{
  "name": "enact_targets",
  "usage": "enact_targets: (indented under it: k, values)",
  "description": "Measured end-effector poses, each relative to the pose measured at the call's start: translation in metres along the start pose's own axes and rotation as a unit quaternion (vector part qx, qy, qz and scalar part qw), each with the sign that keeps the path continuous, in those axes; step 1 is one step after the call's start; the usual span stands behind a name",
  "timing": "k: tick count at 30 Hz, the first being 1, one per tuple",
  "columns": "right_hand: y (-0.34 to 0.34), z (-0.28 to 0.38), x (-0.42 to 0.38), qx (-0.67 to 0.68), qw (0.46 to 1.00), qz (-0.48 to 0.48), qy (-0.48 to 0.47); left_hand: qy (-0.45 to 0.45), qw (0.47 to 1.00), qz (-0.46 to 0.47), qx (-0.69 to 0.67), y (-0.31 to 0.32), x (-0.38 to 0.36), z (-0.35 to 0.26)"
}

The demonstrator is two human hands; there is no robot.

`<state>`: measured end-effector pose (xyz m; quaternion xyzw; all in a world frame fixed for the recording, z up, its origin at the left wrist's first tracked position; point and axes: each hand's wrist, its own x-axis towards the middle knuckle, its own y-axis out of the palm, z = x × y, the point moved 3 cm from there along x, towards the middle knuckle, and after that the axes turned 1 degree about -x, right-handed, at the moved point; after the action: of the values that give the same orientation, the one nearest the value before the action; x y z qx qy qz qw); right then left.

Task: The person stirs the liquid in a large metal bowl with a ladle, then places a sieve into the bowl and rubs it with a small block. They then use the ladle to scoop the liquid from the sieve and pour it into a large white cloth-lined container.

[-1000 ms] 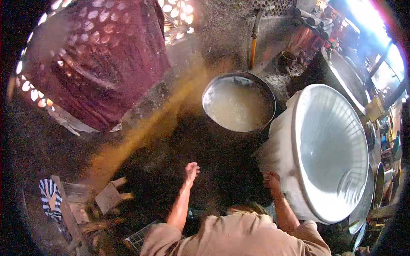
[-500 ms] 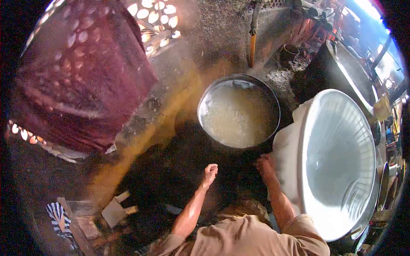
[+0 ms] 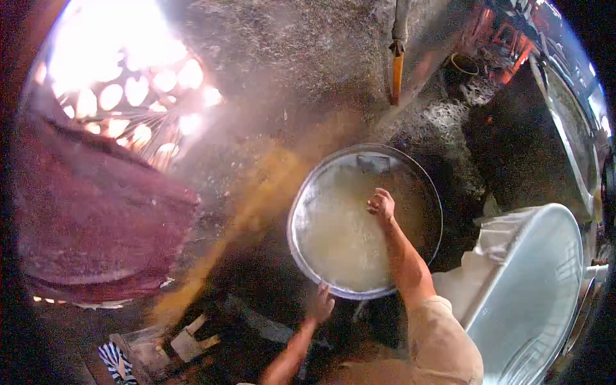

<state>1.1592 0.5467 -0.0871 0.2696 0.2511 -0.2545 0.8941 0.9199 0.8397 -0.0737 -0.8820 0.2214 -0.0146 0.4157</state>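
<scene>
A wide round metal pan (image 3: 295, 247) holds cloudy, pale yellowish liquid (image 3: 343, 237). Over the liquid, right of its middle, is my right hand (image 3: 382, 205); its fingers are loosely bent and apart, with nothing visible in them. My left hand (image 3: 323, 303) is at the pan's near rim, fingers stretched up to it and looking to touch it, though slightly blurred. To the right of my right arm stands a large pale plastic tub (image 3: 545, 282), tilted in view, with white sheeting (image 3: 497, 234) along its side.
A dark red cloth (image 3: 102, 212) hangs at the left below a bright openwork panel. A yellow-ended pole (image 3: 396, 77) leans behind the pan. At the lower left are a small wooden stool (image 3: 187, 345) and a striped cloth (image 3: 117, 364). A long trough (image 3: 564, 128) lies at the far right.
My right hand has moved from beside the tub up over the pan. My left hand has come to the pan's near rim. The view has shifted, with the pan lower and larger.
</scene>
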Motion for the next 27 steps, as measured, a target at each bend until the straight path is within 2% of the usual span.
enact_targets:
  k: [1,2,3,4,7,8,9,11,12,14,15,17,18,19,20,21,22,23,24,25,27]
  values:
    - [-0.005,-0.009,0.026,0.001,1.0,0.0,0.004,-0.008,0.999,0.027,0.026,-0.001,-0.002,-0.003]
    - [-0.018,-0.028,0.07,0.013,0.998,0.046,-0.028,-0.011,0.999,0.028,0.028,-0.005,-0.002,-0.008]
    - [-0.006,-0.02,0.075,0.026,0.994,0.092,-0.06,-0.013,0.999,0.035,-0.009,-0.011,-0.003,-0.013]
    - [-0.002,-0.017,0.077,0.067,0.996,0.049,-0.011,-0.014,0.998,0.04,-0.045,-0.014,-0.003,-0.017]
    - [0.006,-0.015,0.107,0.096,0.995,0.006,0.03,-0.068,0.991,0.077,-0.086,-0.01,-0.002,-0.009]
    - [0.008,-0.013,0.113,0.139,0.985,0.085,0.056,-0.066,0.991,0.054,-0.107,-0.011,-0.002,-0.008]
    - [0.008,-0.011,0.124,0.142,0.984,0.09,0.055,-0.065,0.991,0.05,-0.103,-0.008,-0.003,-0.004]
    - [0.018,-0.011,0.135,0.16,0.968,0.148,0.123,-0.069,0.984,0.035,-0.161,-0.006,-0.003,0.0]
    - [0.024,-0.01,0.136,0.161,0.968,0.152,0.121,-0.067,0.987,0.034,-0.14,-0.007,-0.004,0.0]
    - [0.035,0.0,0.113,0.184,0.972,0.005,0.148,-0.073,0.986,0.041,-0.148,-0.013,-0.001,-0.003]
    - [0.032,-0.008,0.112,0.185,0.972,0.006,0.146,-0.082,0.983,0.052,-0.158,-0.015,-0.003,-0.005]
    - [0.021,-0.029,0.115,0.121,0.976,0.176,0.041,-0.066,0.985,0.053,-0.152,-0.008,-0.005,0.004]
    - [0.025,-0.021,0.075,0.09,0.99,0.081,0.071,-0.069,0.983,0.048,-0.161,-0.001,-0.008,0.014]
    - [0.028,-0.023,0.046,0.093,0.992,0.081,0.041,-0.072,0.982,0.043,-0.17,0.001,-0.012,0.017]
    - [0.029,-0.023,0.022,0.019,0.999,0.027,0.001,-0.049,0.989,0.034,-0.137,-0.007,-0.014,0.013]
    - [0.024,-0.031,0.007,-0.034,0.999,0.024,0.01,-0.037,0.989,0.032,-0.139,-0.003,-0.016,0.017]
    - [0.023,-0.037,-0.019,-0.084,0.996,-0.021,-0.034,-0.178,0.94,0.019,-0.289,0.011,-0.021,0.038]
    - [0.024,-0.034,-0.059,-0.162,0.985,-0.01,-0.052,-0.109,0.957,-0.015,-0.268,0.011,-0.028,0.041]
    - [0.014,-0.045,-0.072,-0.357,0.907,-0.02,-0.221,-0.042,0.968,-0.051,-0.243,0.011,-0.035,0.043]
    - [0.005,-0.061,-0.081,-0.529,0.763,-0.033,-0.37,-0.185,0.945,-0.006,-0.268,0.005,-0.038,0.037]
    - [0.011,-0.041,-0.16,-0.597,0.74,0.023,-0.309,-0.159,0.969,-0.025,-0.188,-0.003,-0.041,0.035]
